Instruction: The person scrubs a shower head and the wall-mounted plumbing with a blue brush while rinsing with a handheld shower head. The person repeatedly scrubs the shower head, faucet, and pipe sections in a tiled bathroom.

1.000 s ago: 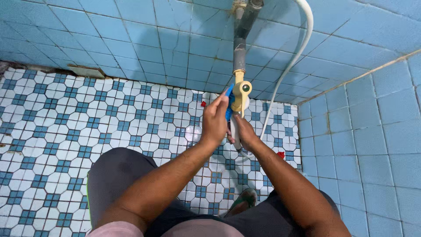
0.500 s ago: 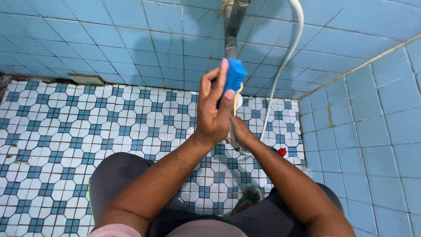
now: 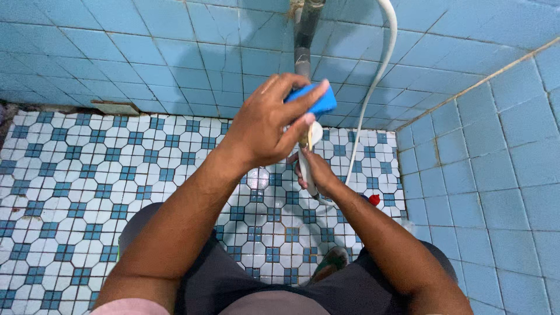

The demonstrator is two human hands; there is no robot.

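blue tiles cover the two walls in front of me, and the floor (image 3: 116, 169) is a pattern of white octagons with small blue squares. in my left hand (image 3: 265, 125) i have one blue sponge (image 3: 315, 100), pinched between thumb and the other fingers (image 3: 306, 93), which are curled shut on it; it sits raised in front of the grey pipe (image 3: 303, 41) that runs down the wall. my right hand (image 3: 315, 172) is lower, just under the sponge, closed around the white spout (image 3: 307, 172) of one cream-coloured tap (image 3: 315, 133), most of which is hidden behind my left hand. one white hose (image 3: 376, 76) curves down the wall to the right of the pipe and ends near my right wrist. on the floor i count one red cap-like thing (image 3: 375, 202) just beside my right forearm; what it is i cannot tell. one foot in a green sandal (image 3: 329, 262) shows between my knees. both my knees, in dark shorts (image 3: 233, 280), fill the bottom of the view. one flat brownish piece (image 3: 115, 107) lies where the back wall meets the floor, well apart from my hands.
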